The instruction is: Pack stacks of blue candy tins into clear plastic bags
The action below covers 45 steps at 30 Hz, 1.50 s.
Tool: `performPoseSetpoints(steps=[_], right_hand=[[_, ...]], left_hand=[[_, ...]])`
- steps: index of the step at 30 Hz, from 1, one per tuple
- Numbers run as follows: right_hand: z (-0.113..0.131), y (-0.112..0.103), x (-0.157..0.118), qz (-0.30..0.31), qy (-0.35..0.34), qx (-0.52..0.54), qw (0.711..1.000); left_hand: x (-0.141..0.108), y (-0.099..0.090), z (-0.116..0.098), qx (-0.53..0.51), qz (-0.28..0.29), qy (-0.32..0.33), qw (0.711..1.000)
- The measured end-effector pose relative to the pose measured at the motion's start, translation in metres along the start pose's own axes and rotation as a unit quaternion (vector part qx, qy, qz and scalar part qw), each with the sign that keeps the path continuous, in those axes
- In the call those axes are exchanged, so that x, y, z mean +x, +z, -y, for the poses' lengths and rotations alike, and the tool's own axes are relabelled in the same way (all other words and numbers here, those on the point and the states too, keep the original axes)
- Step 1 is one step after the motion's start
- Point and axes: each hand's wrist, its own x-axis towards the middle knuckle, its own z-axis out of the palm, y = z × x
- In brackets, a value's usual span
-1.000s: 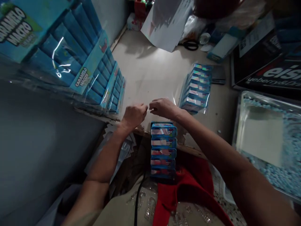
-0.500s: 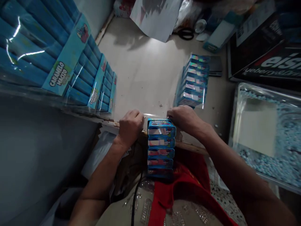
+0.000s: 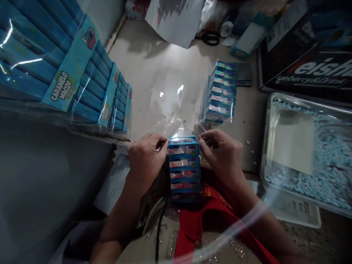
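Observation:
A stack of several small blue candy boxes point(image 3: 184, 163) stands at the table's front edge, against my body. Clear plastic film point(image 3: 176, 121) lies loosely over its far end and onto the table. My left hand point(image 3: 147, 156) pinches the film at the stack's left far corner. On the right far corner my right hand point(image 3: 222, 152) is closed in a pinch on the film too. Just beyond my right hand sits another row of blue boxes point(image 3: 220, 93) in clear wrap.
Large wrapped blue display packs point(image 3: 63, 90) line the left side. At right are a metal tray of pale blue pellets point(image 3: 332, 157) and a black carton point(image 3: 308, 69). Black scissors point(image 3: 211, 38) and a white sheet point(image 3: 174, 22) lie at the back.
Both hands have turned from fists beside the stack's far end into raised pinches. The film now bunches up and shines beyond the stack. A blurred clear strip has appeared at the lower right.

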Motion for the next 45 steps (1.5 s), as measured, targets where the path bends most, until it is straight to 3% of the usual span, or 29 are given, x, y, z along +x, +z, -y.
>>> performPoseSetpoints(steps=[3,6,8,11,16,19,23,27,29,30,32,35,37,42,45], right_hand=[[0.002,-0.002,0.006,0.010,0.044,0.095,0.995],[0.007,-0.010,0.016,0.055,0.098,0.147,0.983],[0.012,-0.014,0.018,0.074,0.146,0.203,0.965],[0.018,-0.013,0.009,0.038,0.152,0.231,0.960],[0.019,0.001,-0.013,-0.061,0.004,0.109,0.992],[0.010,0.006,-0.018,-0.141,-0.149,0.010,0.979],[-0.011,0.005,-0.022,-0.129,-0.281,-0.069,0.948],[-0.028,0.003,-0.030,-0.099,-0.307,-0.084,0.943],[-0.033,0.005,-0.033,-0.095,-0.319,-0.091,0.939],[-0.034,0.006,-0.034,-0.096,-0.321,-0.088,0.938],[-0.034,0.011,-0.034,-0.107,-0.310,-0.066,0.943],[-0.032,0.018,-0.030,-0.120,-0.280,-0.020,0.952],[-0.031,0.022,-0.027,-0.138,-0.269,0.008,0.953],[-0.030,0.027,-0.026,-0.148,-0.224,0.039,0.962],[-0.030,0.030,-0.028,-0.136,-0.202,0.064,0.968]], left_hand=[[0.005,0.002,0.002,-0.027,0.005,-0.013,1.000],[0.012,-0.002,0.006,0.011,0.050,0.012,0.999],[0.013,-0.007,0.006,-0.019,0.066,0.006,0.998],[0.007,-0.012,-0.001,-0.071,0.022,-0.015,0.997],[-0.019,0.003,-0.013,0.009,-0.141,0.026,0.990],[-0.033,0.014,-0.007,0.038,-0.207,0.096,0.973],[-0.047,0.010,0.009,0.056,-0.192,0.181,0.963],[-0.059,0.007,0.021,0.058,-0.138,0.235,0.960],[-0.061,0.017,0.026,0.053,-0.155,0.245,0.956],[-0.061,0.026,0.028,0.043,-0.182,0.231,0.955],[-0.059,0.045,0.031,-0.006,-0.228,0.144,0.963],[-0.056,0.068,0.031,-0.129,-0.186,-0.044,0.973],[-0.057,0.075,0.027,-0.157,-0.146,-0.107,0.971],[-0.065,0.076,0.025,-0.099,-0.153,-0.121,0.976],[-0.066,0.076,0.033,-0.045,-0.142,-0.052,0.987]])
